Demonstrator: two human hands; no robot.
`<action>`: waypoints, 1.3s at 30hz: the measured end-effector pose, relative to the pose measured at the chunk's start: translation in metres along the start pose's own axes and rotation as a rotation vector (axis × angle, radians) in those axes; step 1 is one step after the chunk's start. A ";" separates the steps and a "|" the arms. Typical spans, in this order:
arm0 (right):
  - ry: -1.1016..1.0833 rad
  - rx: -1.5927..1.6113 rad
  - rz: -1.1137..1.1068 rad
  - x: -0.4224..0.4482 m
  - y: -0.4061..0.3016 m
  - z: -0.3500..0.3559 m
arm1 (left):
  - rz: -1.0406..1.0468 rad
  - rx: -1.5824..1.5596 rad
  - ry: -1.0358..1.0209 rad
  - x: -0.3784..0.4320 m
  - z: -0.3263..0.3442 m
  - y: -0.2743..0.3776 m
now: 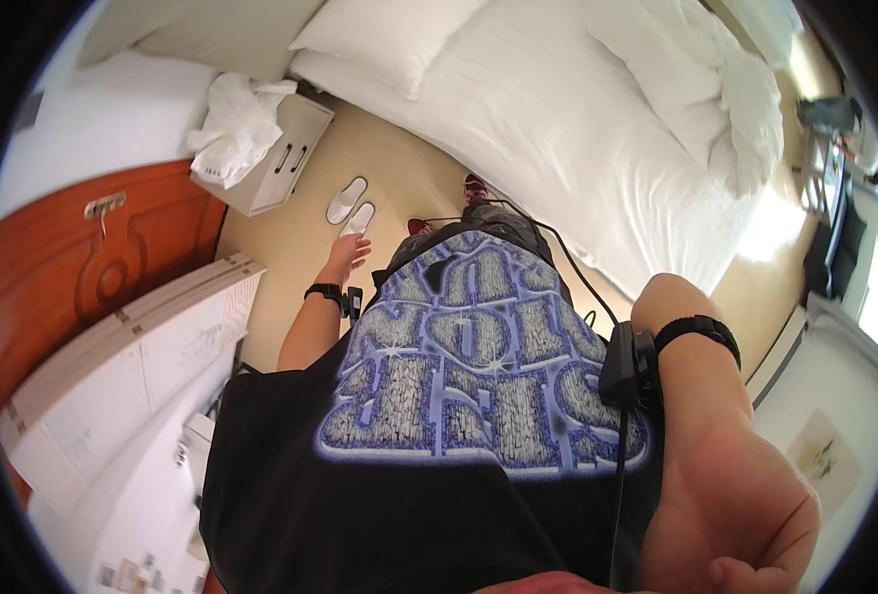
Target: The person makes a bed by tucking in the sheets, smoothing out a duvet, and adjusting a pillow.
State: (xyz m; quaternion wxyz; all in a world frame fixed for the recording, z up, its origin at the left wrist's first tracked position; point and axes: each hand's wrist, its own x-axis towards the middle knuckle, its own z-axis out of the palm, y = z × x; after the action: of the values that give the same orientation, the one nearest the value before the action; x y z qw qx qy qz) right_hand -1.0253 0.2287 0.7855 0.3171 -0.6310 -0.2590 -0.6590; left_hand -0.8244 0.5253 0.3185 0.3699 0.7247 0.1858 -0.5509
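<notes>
My left hand (348, 255) hangs beside my body, its fingers apart and holding nothing. Below it on the floor lies a pair of white slippers (347, 200), one partly hidden by the hand. My right hand (736, 497) is raised close to the camera at the lower right, palm showing and some fingers curled; part of it leaves the picture, so what it may hold cannot be told. Each wrist wears a black strap with a small device, and a black cable runs from the right-hand device (623, 367). My black T-shirt (483, 356) has large blue-grey lettering.
A bed with a white sheet (513, 111), pillow (394, 37) and rumpled duvet (743, 111) stands ahead. On a white bedside cabinet (290, 160) lies a white plastic bag (238, 130). At the left are a reddish wooden door (112, 260) and a white cabinet-like piece (134, 356).
</notes>
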 end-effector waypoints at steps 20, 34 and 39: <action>0.424 -0.221 0.565 -0.067 -0.031 -0.049 | 0.332 0.545 -0.246 0.005 0.113 0.071; 0.302 -0.655 2.107 -0.312 -0.014 -0.146 | 0.396 0.046 -0.537 -0.016 0.291 0.218; 0.492 -0.302 2.242 -0.315 0.010 -0.162 | 0.261 0.037 -0.583 -0.044 0.301 0.187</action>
State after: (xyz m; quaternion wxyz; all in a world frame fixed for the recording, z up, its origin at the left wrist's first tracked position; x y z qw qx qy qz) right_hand -1.1252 0.1309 0.4599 0.6868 -0.3927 0.5960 -0.1373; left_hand -0.9117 0.1856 0.3859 0.4618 0.5607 -0.0323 -0.6865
